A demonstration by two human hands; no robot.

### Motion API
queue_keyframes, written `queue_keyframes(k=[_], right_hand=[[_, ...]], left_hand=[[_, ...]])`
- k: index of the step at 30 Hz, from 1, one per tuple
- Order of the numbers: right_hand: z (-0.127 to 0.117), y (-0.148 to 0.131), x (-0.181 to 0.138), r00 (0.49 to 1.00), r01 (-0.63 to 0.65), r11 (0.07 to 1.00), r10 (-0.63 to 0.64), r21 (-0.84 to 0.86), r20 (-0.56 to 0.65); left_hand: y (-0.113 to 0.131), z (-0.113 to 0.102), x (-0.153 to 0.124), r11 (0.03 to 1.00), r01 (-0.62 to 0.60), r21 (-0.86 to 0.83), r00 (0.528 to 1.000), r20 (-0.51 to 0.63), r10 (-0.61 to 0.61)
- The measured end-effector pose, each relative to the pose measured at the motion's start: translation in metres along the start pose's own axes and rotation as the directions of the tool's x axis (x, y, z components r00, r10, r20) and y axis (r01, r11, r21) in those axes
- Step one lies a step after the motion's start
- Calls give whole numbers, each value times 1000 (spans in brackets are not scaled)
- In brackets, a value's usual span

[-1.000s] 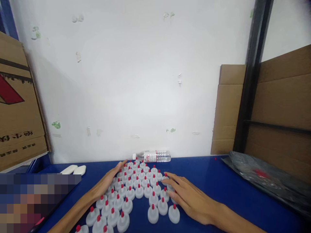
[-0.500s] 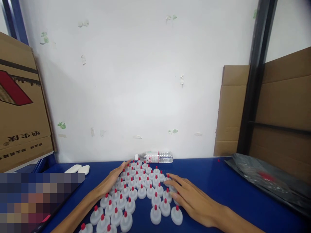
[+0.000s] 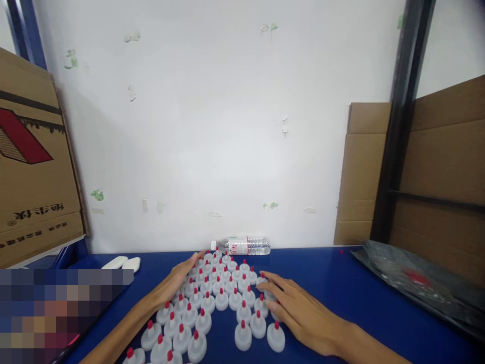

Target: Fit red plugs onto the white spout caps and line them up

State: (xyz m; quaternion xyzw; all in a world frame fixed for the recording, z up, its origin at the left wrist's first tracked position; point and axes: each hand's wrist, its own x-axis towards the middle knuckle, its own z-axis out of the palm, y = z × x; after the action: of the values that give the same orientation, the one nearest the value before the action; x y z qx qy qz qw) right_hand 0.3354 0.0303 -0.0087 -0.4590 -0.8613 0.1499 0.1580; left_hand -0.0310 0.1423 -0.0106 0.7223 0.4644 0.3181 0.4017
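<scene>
Many small translucent white bottles (image 3: 221, 302) with red tips stand upright, packed in a group on the blue table (image 3: 322, 270). My left hand (image 3: 182, 273) lies along the group's left edge, fingers stretched forward and touching the outer bottles. On the right side, my right hand (image 3: 293, 306) rests with fingers spread against the outer bottles, partly hiding a few of them. Neither hand is closed round a bottle. Behind the group a clear plastic water bottle (image 3: 258, 245) with a white cap lies on its side near the wall.
A printed cardboard box (image 3: 34, 167) stands at left, with two white objects (image 3: 131, 264) near it. A grey plastic bag (image 3: 409, 283) with something red lies at right, below cardboard panels (image 3: 358, 177) and a dark post (image 3: 399, 126). The white wall (image 3: 212, 126) closes the back.
The view has shifted very slightly. Both hands and the bottles hold essentially the same places.
</scene>
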Motion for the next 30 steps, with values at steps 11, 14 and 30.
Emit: queue_keyframes(k=[11,14,30], right_hand=[[2,3,0,1000,11,1000,-10,28,-21],[2,3,0,1000,3,1000,-3,19,-4],[1,2,1,1000,-12,1000,12,11,10]], left_hand=[[-6,3,3,1000,-4,28,999,-44,5],[-4,4,2,1000,-1,21,999,-44,2],[-6,5,4,999,-25,-21,999,-26,25]])
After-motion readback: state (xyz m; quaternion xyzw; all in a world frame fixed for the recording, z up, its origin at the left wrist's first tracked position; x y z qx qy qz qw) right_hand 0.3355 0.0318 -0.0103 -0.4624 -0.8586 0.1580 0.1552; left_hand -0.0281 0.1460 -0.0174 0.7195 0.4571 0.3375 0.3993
